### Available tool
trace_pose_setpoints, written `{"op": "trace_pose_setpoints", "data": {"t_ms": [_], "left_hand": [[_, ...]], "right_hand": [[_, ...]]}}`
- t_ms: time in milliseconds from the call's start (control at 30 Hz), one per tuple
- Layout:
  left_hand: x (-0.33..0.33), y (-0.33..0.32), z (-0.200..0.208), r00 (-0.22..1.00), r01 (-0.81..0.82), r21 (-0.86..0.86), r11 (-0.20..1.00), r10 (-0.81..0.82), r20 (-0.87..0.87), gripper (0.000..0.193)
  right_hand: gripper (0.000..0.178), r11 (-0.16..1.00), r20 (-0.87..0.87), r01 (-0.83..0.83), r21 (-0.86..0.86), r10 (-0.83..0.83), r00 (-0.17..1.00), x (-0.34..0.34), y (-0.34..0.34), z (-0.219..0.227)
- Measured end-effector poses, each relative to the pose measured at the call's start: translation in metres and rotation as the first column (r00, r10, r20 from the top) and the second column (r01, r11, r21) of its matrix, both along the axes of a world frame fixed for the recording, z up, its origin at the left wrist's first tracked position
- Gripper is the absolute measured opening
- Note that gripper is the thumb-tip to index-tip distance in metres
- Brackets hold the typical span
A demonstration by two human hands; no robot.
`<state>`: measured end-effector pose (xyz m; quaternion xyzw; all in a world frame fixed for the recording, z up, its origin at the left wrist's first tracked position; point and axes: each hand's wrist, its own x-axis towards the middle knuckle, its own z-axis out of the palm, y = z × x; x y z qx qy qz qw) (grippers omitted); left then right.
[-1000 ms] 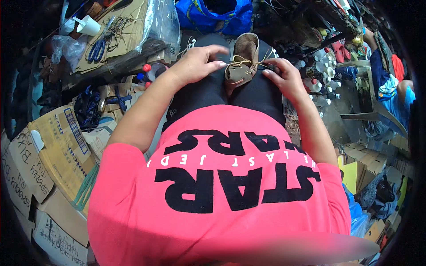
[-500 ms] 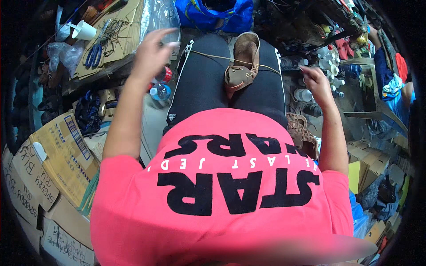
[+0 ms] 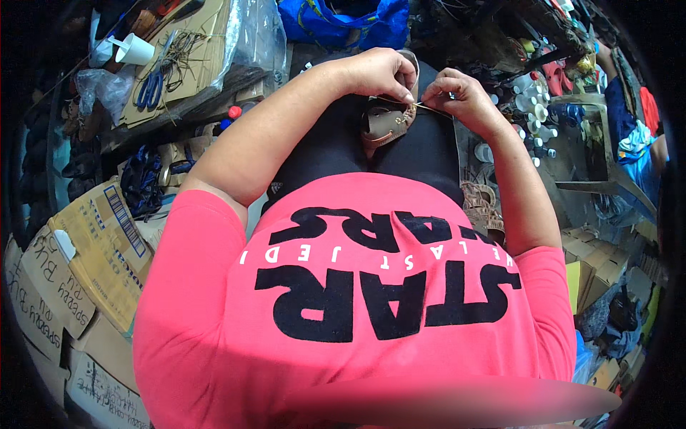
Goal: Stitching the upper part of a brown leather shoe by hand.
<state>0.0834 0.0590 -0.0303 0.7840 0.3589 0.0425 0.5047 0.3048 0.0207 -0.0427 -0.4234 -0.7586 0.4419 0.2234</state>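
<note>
A brown leather shoe [image 3: 386,126] with stitching and eyelets lies across my lap, its toe toward me. A thin tan shoelace [image 3: 431,109] runs out from its right side. Over the shoe's upper part, my left hand [image 3: 388,74] is closed, thumb and fingers pinched at the lace beside the eyelets. Just to the right, my right hand [image 3: 459,97] pinches the same lace, which stretches between the two hands. The left hand and forearm hide the shoe's opening and the left run of lace.
To the left, blue-handled scissors [image 3: 150,91] and a white cup [image 3: 133,49] sit on stacked cardboard. A blue bag [image 3: 343,25] stands ahead. Several bottles [image 3: 541,112] are at the right, by a chair [image 3: 593,185]. More woven brown shoes [image 3: 480,202] lie beside my right hip. Cardboard boxes [image 3: 96,236] fill the lower left.
Both hands, apart on either side of the lap before, have come together over the shoe. They now pinch the lace near its eyelets. The shoe has stayed in place.
</note>
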Motion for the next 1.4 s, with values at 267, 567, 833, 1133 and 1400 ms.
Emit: {"op": "trace_pose_setpoints", "data": {"t_ms": [267, 567, 833, 1133, 1400], "left_hand": [[-0.008, -0.001, -0.008, 0.995, 0.019, -0.116, 0.993, -0.007, 0.103, 0.022], [-0.009, -0.002, -0.010, 0.987, 0.132, -0.033, 0.991, -0.129, 0.094, 0.028], [0.002, 0.005, -0.015, 0.991, 0.124, 0.227, 0.966, -0.131, 0.014, 0.025], [-0.037, -0.055, 0.014, 0.971, -0.233, 0.439, 0.868, 0.230, 0.062, 0.031], [-0.140, -0.048, 0.040, 0.817, -0.373, 0.331, 0.867, 0.476, -0.326, 0.028]], "right_hand": [[0.014, 0.990, -0.006, 0.089, 0.113, -0.089, 0.996, -0.005, -0.027, -0.005], [0.014, 0.899, 0.355, -0.058, 0.434, -0.112, 0.928, -0.023, -0.049, 0.023], [0.012, 0.881, 0.600, -0.242, 0.405, -0.057, 0.798, -0.041, -0.034, 0.030], [0.022, 0.821, -0.073, 0.261, -0.508, -0.343, 0.937, -0.005, -0.033, 0.014], [0.021, 0.866, 0.172, 0.314, 0.389, -0.403, 0.899, 0.020, -0.025, -0.024]]}}
